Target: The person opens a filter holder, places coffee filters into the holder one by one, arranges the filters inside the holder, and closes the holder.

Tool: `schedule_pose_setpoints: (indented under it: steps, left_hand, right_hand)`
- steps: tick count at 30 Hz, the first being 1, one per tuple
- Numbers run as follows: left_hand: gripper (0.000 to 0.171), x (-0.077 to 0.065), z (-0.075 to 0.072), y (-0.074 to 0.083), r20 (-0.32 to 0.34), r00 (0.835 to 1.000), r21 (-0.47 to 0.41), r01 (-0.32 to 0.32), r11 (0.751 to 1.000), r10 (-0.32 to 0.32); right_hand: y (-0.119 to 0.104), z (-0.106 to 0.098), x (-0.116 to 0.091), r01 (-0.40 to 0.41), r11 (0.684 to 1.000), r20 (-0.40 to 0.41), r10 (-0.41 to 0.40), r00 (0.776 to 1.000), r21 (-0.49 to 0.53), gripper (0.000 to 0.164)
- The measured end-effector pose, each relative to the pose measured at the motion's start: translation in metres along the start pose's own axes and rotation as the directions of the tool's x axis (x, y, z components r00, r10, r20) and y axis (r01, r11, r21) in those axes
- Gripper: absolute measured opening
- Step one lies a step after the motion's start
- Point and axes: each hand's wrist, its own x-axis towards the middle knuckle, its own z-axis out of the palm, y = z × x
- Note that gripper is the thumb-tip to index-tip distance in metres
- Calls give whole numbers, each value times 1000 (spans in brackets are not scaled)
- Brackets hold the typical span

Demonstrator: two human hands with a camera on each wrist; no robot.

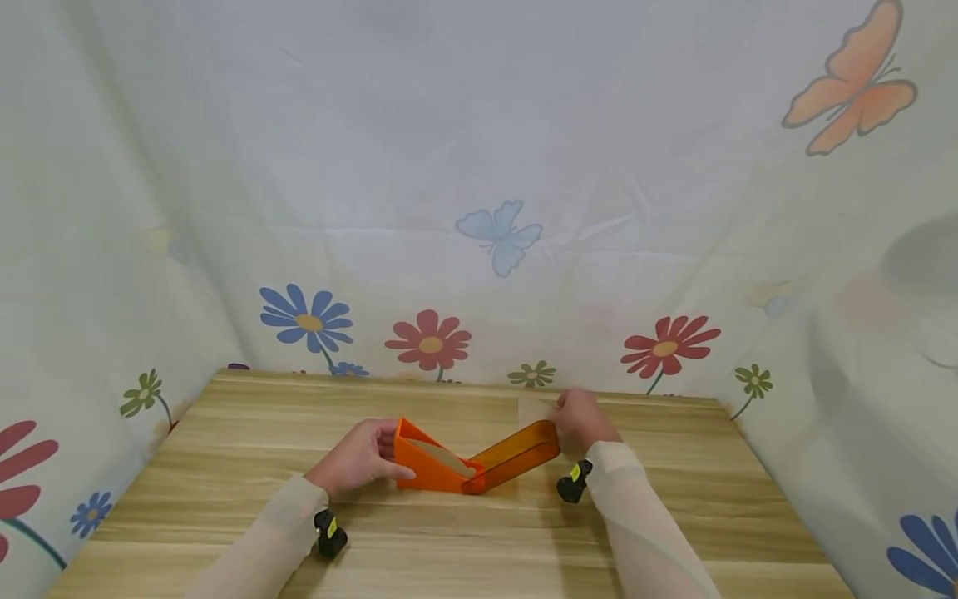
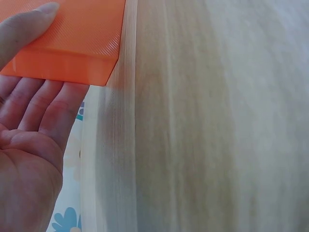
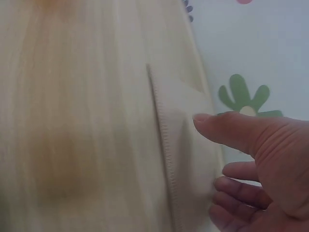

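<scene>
An orange holder (image 1: 428,472) with a see-through amber lid (image 1: 518,456) swung out to the right is on the wooden table. Pale paper (image 1: 446,457) shows inside its open top. My left hand (image 1: 364,456) grips the holder's left end; in the left wrist view the thumb lies on one orange face (image 2: 79,34) and the fingers reach behind. Behind the lid's raised end, my right hand (image 1: 586,418) pinches a thin, pale paper coffee filter (image 3: 181,140) with a crimped seam, its thumb at the paper's edge.
The wooden table (image 1: 247,441) ends at a back edge near my right hand. A pale curtain (image 1: 374,166) printed with flowers and butterflies hangs behind and at both sides. Black wrist cameras (image 1: 330,535) sit on both sleeves.
</scene>
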Motion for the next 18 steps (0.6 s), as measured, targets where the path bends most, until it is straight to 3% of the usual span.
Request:
schedule_pose_setpoints:
  steps: [7,18]
  left_hand:
    - [52,-1,1,2,5,1000,-4,-1,1000,1]
    - [51,-2,0,7,13,1000,4,-1,1000,1]
  right_hand:
    - [7,10,5,9,998,-22,-10,1000,-66,21]
    - [8,11,9,104,980,-46,-113,992,-172,37]
